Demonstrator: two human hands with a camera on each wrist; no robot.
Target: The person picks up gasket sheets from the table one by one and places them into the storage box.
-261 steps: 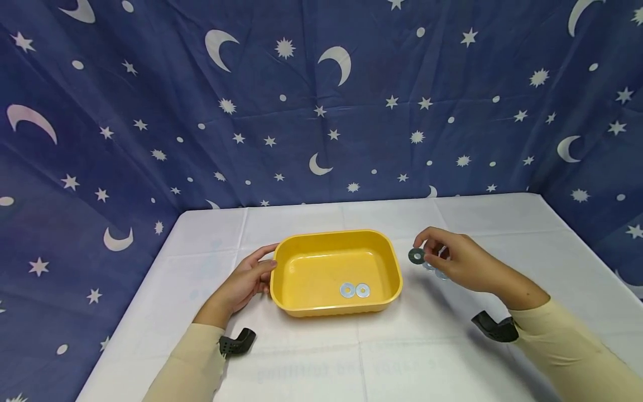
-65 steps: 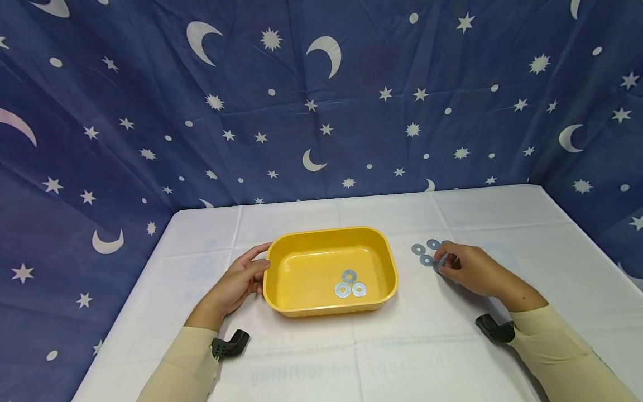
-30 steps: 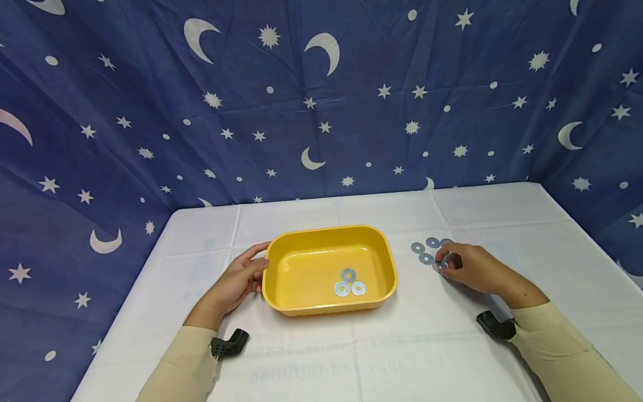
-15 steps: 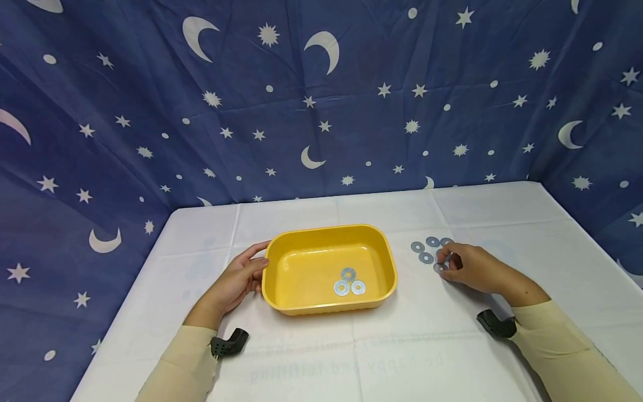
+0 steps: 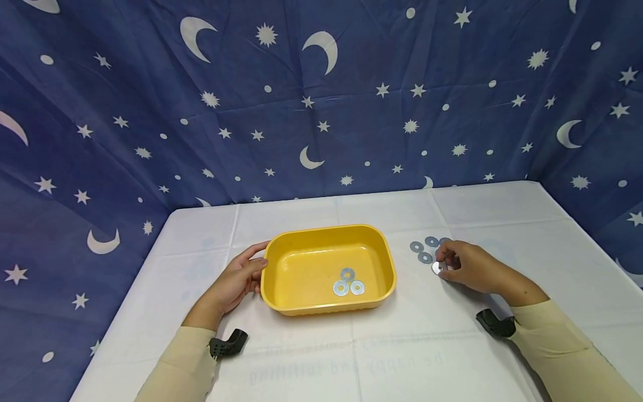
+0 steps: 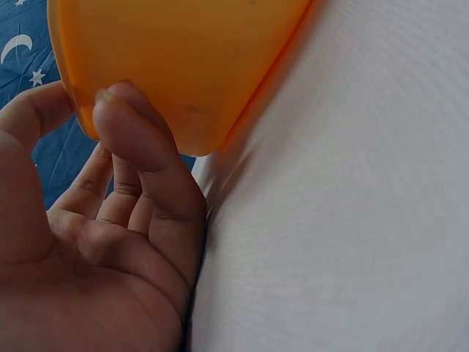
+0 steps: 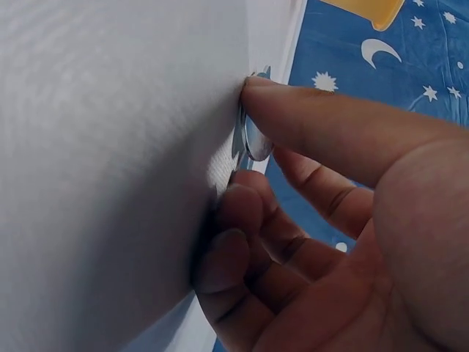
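Note:
A yellow plastic tray (image 5: 306, 279) sits mid-table with three flat metal washers (image 5: 347, 274) on its floor, toward the right. At its left end my left hand (image 5: 243, 279) holds the wall, thumb at the rim, fingers against the outside, as the left wrist view shows. To the right of the tray, my right hand (image 5: 469, 268) pinches a metal washer (image 5: 438, 268) between thumb and index finger, low over the cloth and tilted. The right wrist view shows this washer (image 7: 256, 138) nearly edge-on below the thumb. Several more washers (image 5: 425, 258) lie beside the fingertips, some partly hidden.
White cloth with faint printed lettering covers the table (image 5: 311, 346). A dark blue curtain (image 5: 226, 100) with moons and stars hangs behind it and along both sides. Each wrist wears a black mount (image 5: 228, 343).
Since the earliest frame, a third washer has come to lie in the tray. Lately the washer at my right fingertips has tilted up from the cloth and catches light. My left hand stays put.

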